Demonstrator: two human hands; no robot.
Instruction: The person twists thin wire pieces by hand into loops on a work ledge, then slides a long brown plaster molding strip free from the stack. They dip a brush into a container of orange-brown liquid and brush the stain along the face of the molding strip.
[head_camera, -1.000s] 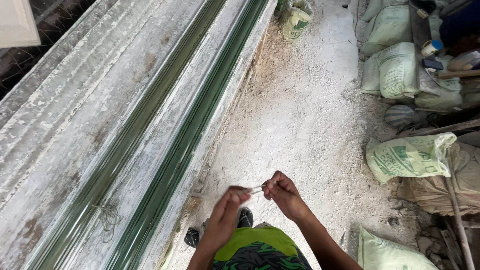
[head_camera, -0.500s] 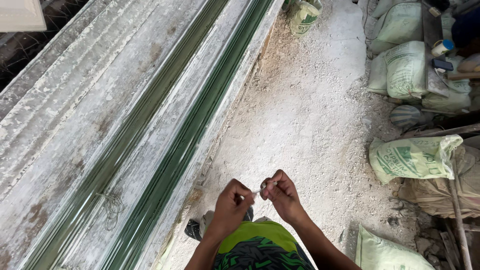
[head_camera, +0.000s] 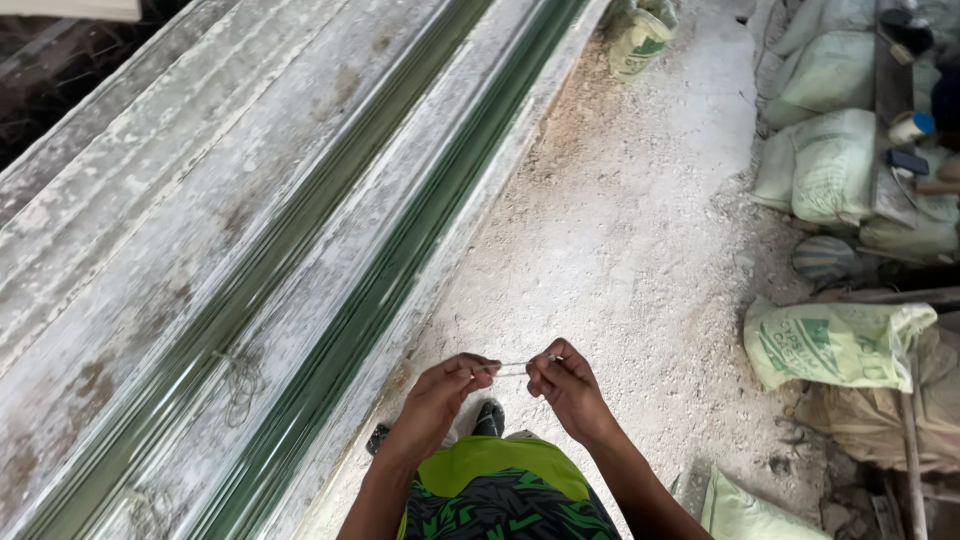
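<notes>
Left hand (head_camera: 445, 385) and right hand (head_camera: 565, 385), fingers pinched shut on opposite ends of a short thin wire (head_camera: 512, 366) stretched level between them, above the pale gravelly ground (head_camera: 640, 240); just left, long grey concrete forms (head_camera: 200, 230) carrying green rod bundles (head_camera: 385, 290) run diagonally; filled sacks (head_camera: 835, 345) lie along the ground's right edge; a green garment (head_camera: 500, 480) shows at the bottom edge.

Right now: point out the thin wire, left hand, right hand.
thin wire (head_camera: 513, 366), head view, mid-span between the hands.
left hand (head_camera: 445, 388), head view, back of the hand.
right hand (head_camera: 570, 385), head view, back of the hand.
</notes>
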